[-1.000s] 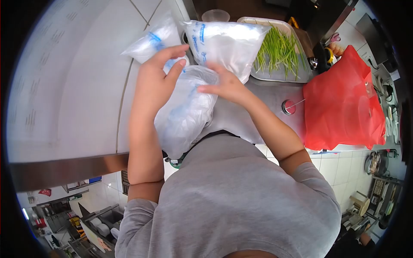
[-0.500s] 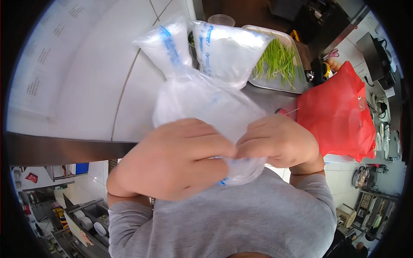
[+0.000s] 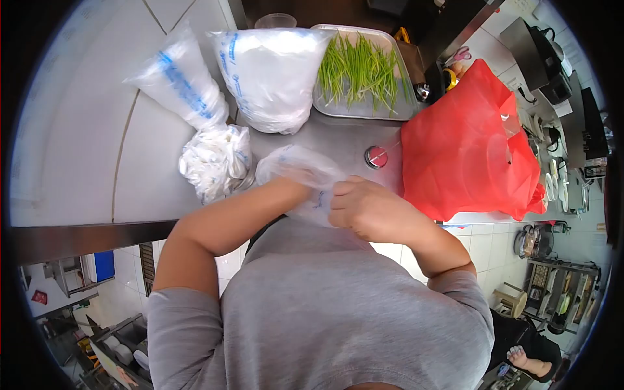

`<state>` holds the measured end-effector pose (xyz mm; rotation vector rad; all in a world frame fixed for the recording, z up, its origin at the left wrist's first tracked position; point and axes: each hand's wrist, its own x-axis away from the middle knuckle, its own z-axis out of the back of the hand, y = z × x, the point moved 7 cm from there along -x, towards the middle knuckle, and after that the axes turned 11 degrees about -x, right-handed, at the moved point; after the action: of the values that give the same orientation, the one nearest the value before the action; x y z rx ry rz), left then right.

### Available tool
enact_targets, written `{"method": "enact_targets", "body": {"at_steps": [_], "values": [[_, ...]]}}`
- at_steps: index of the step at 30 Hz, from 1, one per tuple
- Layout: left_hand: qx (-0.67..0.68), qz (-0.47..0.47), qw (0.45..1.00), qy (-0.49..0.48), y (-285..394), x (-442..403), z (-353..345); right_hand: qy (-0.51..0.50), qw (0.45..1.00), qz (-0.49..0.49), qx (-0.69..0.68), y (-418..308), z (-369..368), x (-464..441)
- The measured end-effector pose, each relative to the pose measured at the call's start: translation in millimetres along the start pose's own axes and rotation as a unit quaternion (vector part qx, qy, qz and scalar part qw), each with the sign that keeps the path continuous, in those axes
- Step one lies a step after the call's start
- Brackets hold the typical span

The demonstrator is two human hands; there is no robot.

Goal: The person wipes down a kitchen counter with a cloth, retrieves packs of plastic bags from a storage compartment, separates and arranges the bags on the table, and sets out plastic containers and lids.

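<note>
A thin, clear plastic bag (image 3: 286, 161) hangs loosely between my hands at the counter's front edge. My left hand (image 3: 298, 184) reaches inside or behind its film, which veils the fingers. Curled against the bag's right side, my right hand (image 3: 359, 209) grips the plastic. Left of the bag lies a bunch of crumpled white plastic (image 3: 213, 164). Behind it are a narrow filled bag with blue print (image 3: 185, 83) and a wider filled bag (image 3: 273, 77). A small round red-topped object (image 3: 376, 156) with a thin stick rests to the right.
A metal tray (image 3: 364, 112) of long green stalks (image 3: 361, 71) is at the back. A large red bag (image 3: 465, 153) stands on the right. A clear round container (image 3: 276, 21) sits behind the filled bags. Another person's hand (image 3: 518, 356) shows at the lower right.
My hands have moved up from near my chest with the clear bag, now more gathered. The crumpled plastic has come into sight. The camera view has shifted, so the counter items appear further left.
</note>
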<state>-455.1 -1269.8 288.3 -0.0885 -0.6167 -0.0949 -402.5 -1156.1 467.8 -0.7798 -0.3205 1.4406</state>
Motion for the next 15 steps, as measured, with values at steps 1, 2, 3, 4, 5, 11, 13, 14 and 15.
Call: {"method": "enact_targets", "body": {"at_steps": [1,2,3,4,5,11,13,14,15], "values": [[0.001,-0.001,1.000,-0.007,9.4,-2.9,-7.4,0.007,1.000,0.009,-0.008,1.3,-6.4,-2.1],[0.007,-0.005,1.000,-0.012,18.5,-4.7,-11.8,0.011,1.000,0.017,-0.013,5.4,-13.2,-5.5],[0.019,-0.011,1.000,-0.015,24.6,-7.1,-13.3,0.015,0.999,0.025,-0.016,12.5,-17.2,-10.3],[0.035,-0.019,0.999,-0.015,31.3,-4.6,-13.3,0.019,0.999,0.033,-0.018,18.7,-15.9,-11.8],[0.066,-0.030,0.997,-0.010,33.8,-3.5,-11.1,0.103,0.994,0.025,0.002,25.5,0.1,-8.4],[0.677,-0.167,0.716,0.015,-18.4,78.8,21.8,0.297,0.893,-0.167,-0.294,99.7,44.1,68.6],[0.792,-0.197,0.577,0.005,-17.0,105.3,21.2,0.259,0.860,-0.157,-0.411,108.0,24.4,67.0],[0.830,-0.210,0.517,0.001,-11.2,114.8,20.8,0.225,0.871,-0.146,-0.410,101.5,13.1,59.9],[0.856,-0.217,0.470,-0.002,-5.1,120.3,19.7,0.192,0.882,-0.136,-0.409,91.8,0.7,53.0]]}}
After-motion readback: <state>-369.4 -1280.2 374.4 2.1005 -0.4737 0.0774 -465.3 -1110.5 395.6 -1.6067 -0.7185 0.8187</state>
